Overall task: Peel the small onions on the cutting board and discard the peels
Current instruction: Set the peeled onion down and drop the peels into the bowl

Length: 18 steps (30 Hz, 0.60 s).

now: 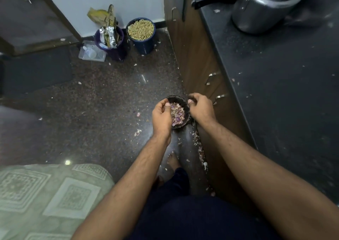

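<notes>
Two hands hold one small dark bowl (178,100) of peels (177,112) out over the floor (102,100), beside the bench (275,85). No onions or cutting board are in view, so I judge the peeling done and the discarding under way.

Going left to right: far to the left of the left hand a mat (49,194) covers the floor; up and left of it, against the wall, stand a purple bin (110,43) stuffed with wrappers and a blue bin (141,34) full to the brim with something pale. The way there is open floor.

The left hand (162,116) curls round the bowl's near-left rim, thumb bent over the peels. The right hand (200,107) pinches the far-right rim with curled fingers.

The peels are heaped near the rim, so any tilt or jolt may well shed flakes; scraps (137,132) already lie below the left hand and along the cabinet (194,65) foot. The blue bin looks too full to take more, and the purple one is crowded.

Right of the right hand the cabinet handles (221,96) stick out close by; a swing that way could knock the bowl. A bare foot (173,160) stands below among scraps, a possible slip.
</notes>
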Available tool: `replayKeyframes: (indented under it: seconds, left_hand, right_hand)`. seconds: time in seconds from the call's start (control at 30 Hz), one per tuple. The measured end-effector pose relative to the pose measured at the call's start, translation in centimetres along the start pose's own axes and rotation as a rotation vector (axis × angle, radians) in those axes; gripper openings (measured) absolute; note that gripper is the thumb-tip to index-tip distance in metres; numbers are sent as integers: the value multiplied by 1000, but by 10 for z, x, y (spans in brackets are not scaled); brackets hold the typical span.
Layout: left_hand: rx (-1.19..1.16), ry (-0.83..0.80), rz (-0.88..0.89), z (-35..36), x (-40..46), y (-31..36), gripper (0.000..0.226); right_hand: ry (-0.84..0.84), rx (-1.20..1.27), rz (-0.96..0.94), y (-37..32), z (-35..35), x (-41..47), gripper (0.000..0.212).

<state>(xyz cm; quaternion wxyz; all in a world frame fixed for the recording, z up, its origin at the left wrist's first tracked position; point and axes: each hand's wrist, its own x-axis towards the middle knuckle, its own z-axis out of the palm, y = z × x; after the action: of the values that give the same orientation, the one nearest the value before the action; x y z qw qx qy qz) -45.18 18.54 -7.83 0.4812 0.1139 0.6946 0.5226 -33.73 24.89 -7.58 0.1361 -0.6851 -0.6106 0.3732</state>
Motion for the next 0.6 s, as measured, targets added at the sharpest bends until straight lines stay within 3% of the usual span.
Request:
replayKeyframes:
  seconds: [0.27,0.6]
  left_hand:
    - [339,-124,282,9,-91,-20,27]
    - [614,-405,619,45,-204,-50,32]
  right_hand:
    - [164,32,-110,35,-46,-89,13]
    - [461,-15,-149,98,-130,-218,28]
